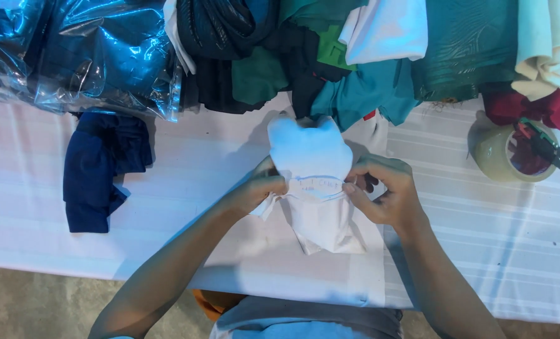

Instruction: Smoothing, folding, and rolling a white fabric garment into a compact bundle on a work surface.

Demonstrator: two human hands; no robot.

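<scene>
A small white cloth piece (310,150) lies on the white striped table (167,201) in the middle of the view, its upper part rounded and its lower part tapering toward me. My left hand (261,188) pinches its left edge at the narrow waist. My right hand (383,188) pinches the right edge at the same height. Pen marks run across the cloth between my two hands. Both forearms reach in from the bottom of the view.
A dark blue cloth (101,169) lies at left. Clear plastic bags of blue fabric (85,50) and a heap of green, black, white and teal cloths (355,56) fill the back. A tape roll (509,154) with small snips (543,144) sits at right.
</scene>
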